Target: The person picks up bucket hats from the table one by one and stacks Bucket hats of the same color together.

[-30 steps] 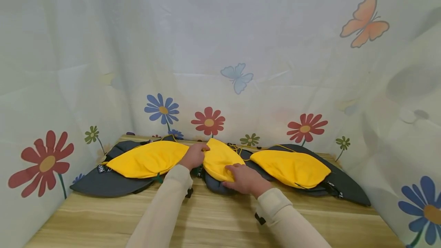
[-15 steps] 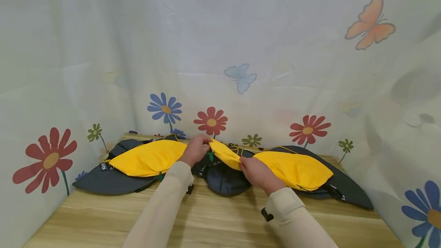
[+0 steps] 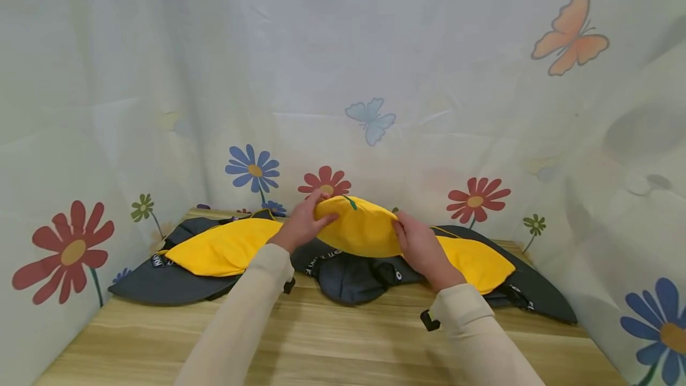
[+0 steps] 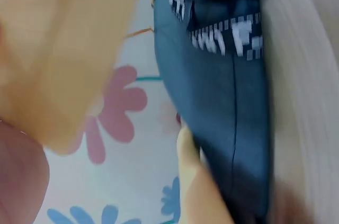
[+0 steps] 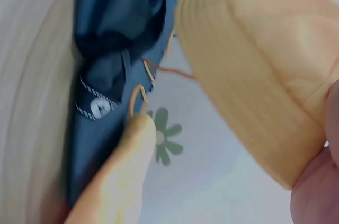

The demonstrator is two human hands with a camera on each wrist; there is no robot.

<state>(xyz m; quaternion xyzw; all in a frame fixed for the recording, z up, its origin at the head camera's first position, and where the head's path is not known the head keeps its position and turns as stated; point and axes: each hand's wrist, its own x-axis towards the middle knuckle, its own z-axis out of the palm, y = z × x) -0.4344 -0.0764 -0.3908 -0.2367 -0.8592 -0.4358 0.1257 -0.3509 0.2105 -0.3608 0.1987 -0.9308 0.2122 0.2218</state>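
— Hands first: where are they sitting in the head view?

— Both are working just below the middle of the frame. The left hand [image 3: 304,224] is pinching the left tip of the yellow hat [image 3: 358,232], fingers curled over its top edge, and the right hand [image 3: 422,248] is gripping its right side, fingers wrapped onto the fabric. The hat is being held up off the wooden table [image 3: 332,344], above a dark grey hat [image 3: 351,276] lying beneath it.

— How much room is lying around them?

— Bare tabletop is stretching across the whole bottom of the frame toward the viewer. To the left, another yellow piece on a dark brim [image 3: 214,252] is lying close beside the left hand; to the right, a third yellow piece [image 3: 477,264] is running under the right hand. The flowered curtain [image 3: 343,76] is closing in the back and both sides, just behind the hats.

— Anything hard to read?

— The right hand is covering the spot where the held hat is meeting the right-hand piece, so I cannot tell whether they are touching. Both wrist views are blurring badly: the left one is showing dark fabric with white lettering [image 4: 225,38], illegible, and the right one yellow fabric [image 5: 254,65] cut off at the frame's edge.
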